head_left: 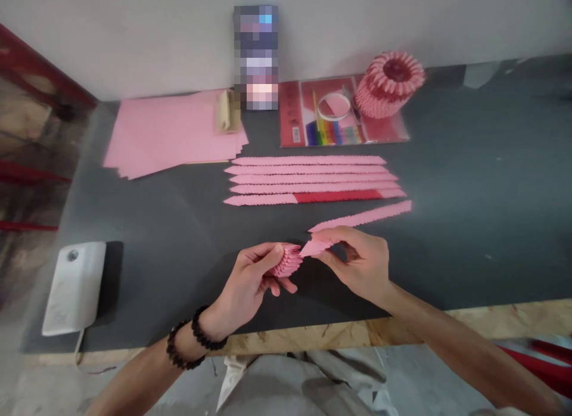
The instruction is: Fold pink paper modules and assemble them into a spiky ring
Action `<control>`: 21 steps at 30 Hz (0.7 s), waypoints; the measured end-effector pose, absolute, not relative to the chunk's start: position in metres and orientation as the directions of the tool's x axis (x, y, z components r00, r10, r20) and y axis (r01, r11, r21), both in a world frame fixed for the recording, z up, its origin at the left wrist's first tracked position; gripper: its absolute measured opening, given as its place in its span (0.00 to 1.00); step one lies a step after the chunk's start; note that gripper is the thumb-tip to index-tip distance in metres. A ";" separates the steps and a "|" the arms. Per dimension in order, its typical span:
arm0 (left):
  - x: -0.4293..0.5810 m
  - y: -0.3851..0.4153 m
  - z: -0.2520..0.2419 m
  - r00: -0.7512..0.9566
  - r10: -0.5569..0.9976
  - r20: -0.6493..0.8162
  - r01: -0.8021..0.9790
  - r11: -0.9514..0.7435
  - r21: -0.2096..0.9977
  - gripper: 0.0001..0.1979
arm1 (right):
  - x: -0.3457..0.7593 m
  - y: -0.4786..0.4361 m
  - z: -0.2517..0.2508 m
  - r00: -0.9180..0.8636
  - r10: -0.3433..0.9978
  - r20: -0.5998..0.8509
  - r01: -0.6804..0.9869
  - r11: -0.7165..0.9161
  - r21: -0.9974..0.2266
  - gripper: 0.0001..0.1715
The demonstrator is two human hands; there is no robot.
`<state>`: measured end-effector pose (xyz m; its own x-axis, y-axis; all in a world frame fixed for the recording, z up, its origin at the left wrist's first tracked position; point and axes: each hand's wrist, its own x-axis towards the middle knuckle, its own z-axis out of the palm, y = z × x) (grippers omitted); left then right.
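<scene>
The pleated pink paper bundle (288,262) looks matt and ridged. The flat red plastic packet (378,130) looks glossy; the dark grey surface (156,243) is matt, edged in flecked wood.

The head view looks forward and down from close above the table (465,225), facing the wall (156,37).

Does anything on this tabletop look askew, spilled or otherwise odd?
Mildly: one pink strip slants beyond the right hand, while the rows of strips farther back lie nearly parallel. The pink sheets are unevenly stacked. Nothing looks spilled.
</scene>
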<state>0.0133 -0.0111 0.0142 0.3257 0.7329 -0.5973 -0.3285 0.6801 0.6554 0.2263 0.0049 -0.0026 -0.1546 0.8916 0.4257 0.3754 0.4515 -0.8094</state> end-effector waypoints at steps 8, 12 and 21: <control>0.013 -0.011 0.014 0.331 0.727 -0.602 -0.351 0.687 0.637 0.16 | 0.226 0.005 0.002 -0.219 0.740 0.636 0.427 0.659 -0.619 0.09; 0.013 -0.011 0.014 0.316 0.728 -0.609 -0.352 0.686 0.637 0.17 | 0.225 0.006 0.000 -0.273 0.711 0.648 0.508 0.679 -0.530 0.08; 0.013 -0.010 0.016 0.323 0.718 -0.617 -0.322 0.696 0.642 0.16 | 0.226 0.008 0.002 -0.255 0.693 0.675 0.546 0.679 -0.491 0.07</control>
<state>0.0131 -0.0097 0.0164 0.3225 0.7181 -0.6167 -0.3217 0.6959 0.6421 0.2264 0.0078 0.0020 -0.2549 0.6927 0.6747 0.5455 0.6791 -0.4911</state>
